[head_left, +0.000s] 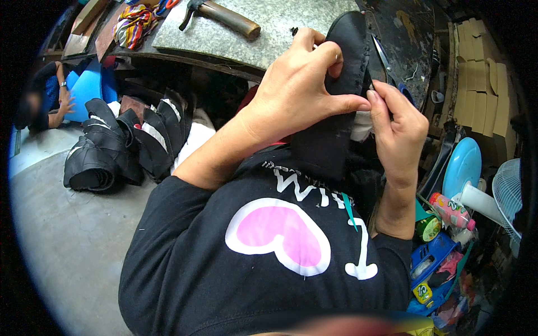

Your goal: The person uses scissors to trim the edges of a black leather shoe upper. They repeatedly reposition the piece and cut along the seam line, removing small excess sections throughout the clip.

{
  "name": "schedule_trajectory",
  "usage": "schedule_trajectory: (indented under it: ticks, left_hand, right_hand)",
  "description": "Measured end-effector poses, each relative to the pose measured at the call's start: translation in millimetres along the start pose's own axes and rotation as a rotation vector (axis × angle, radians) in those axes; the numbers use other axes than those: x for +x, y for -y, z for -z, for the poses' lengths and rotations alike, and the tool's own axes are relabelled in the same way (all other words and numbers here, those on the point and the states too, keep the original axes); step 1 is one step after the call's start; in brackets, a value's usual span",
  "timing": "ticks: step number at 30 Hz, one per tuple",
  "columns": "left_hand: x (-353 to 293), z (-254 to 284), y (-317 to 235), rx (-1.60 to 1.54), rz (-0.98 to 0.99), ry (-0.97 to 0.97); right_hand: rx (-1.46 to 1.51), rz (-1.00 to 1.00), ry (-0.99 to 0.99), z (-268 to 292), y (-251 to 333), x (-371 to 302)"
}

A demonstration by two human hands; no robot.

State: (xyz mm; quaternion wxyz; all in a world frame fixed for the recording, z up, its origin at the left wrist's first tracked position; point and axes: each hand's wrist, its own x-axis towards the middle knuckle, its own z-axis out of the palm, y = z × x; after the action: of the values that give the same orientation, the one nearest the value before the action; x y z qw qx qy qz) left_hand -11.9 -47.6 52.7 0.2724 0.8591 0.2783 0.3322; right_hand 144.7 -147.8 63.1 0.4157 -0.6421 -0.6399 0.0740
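Observation:
A long black piece of leather-like material [348, 61] with a rounded top end stands upright before my chest, its frayed edge toward the right. My left hand [305, 84] is closed on it, fingers curled over its face and thumb stretched across to the right edge. At that edge, my right hand [399, 126] pinches the material between thumb and forefinger, close to my left thumb tip. Whether anything small is also in that pinch cannot be made out. White lining [361, 126] shows below my right fingers. Scissors [382, 55] lie on the dark tabletop just beyond.
A wooden-handled hammer [230, 18] lies on a speckled slab [196, 42]; striped cloth [134, 26] is left of it. Bundled black pieces [101, 154] sit on the floor. Cardboard boxes [479, 78], a white fan [507, 190] and a pink bottle [451, 210] are right. Another person [47, 95] is far left.

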Motion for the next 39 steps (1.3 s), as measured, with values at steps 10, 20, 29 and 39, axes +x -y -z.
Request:
schedule_trajectory:
  ticks: [10,20,29,39]
  left_hand:
    - [-2.1,-4.6,14.0,0.188,-0.184,-0.140]
    - [-6.1,-16.3,12.4,-0.288,0.124,-0.075]
    - [-5.6,-24.7,18.3,-0.340,-0.009,-0.085]
    - [-6.1,-36.2,15.5,0.042,-0.305,-0.188]
  right_hand:
    - [0.017,-0.143,0.059,-0.6,-7.3,9.1]
    - [0.062,-0.142,0.035,-14.0,-14.6,7.3]
    - [0.177,-0.253,0.030,-15.5,-26.5,1.5]
    - [0.161,-0.263,0.058,-15.7,-18.3,-1.6]
